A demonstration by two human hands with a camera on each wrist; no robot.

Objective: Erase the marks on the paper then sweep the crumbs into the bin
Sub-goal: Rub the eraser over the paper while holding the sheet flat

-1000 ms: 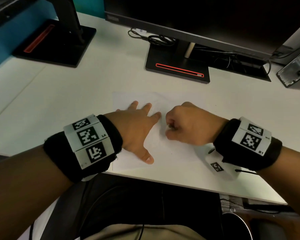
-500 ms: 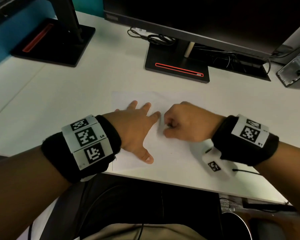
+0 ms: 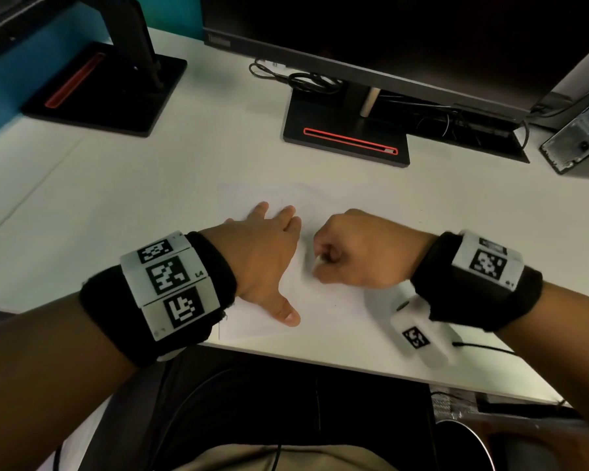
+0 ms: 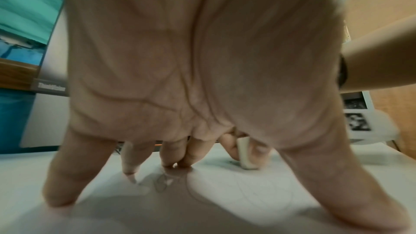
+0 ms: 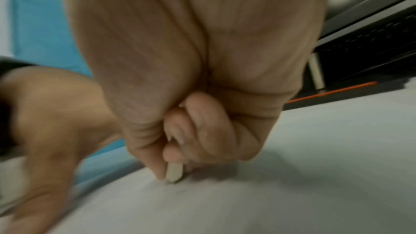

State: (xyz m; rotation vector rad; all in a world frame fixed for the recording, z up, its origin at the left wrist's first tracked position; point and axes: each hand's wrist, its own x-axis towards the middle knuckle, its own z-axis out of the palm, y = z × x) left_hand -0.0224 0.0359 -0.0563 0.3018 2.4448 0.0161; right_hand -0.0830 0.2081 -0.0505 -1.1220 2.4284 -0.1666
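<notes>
A white sheet of paper (image 3: 323,300) lies on the white desk in front of me, with faint pencil scribbles (image 4: 164,182) on it. My left hand (image 3: 269,256) lies spread flat on the sheet's left part, fingers straight and thumb out, pressing it down. My right hand (image 3: 354,253) is curled into a fist just to the right of it and pinches a small off-white eraser (image 5: 174,172) between thumb and fingers. The eraser (image 4: 245,154) touches the paper with its lower end. No crumbs or bin can be made out.
A monitor stand (image 3: 347,137) with a red stripe sits behind the paper, with cables (image 3: 306,78) beside it. A second black stand (image 3: 106,90) is at the back left. A grey box (image 3: 582,137) stands at the far right. The desk's front edge (image 3: 320,363) runs just below my wrists.
My right hand with the eraser has shifted slightly left and back across the paper in small rubbing strokes. My left hand has stayed flat in place.
</notes>
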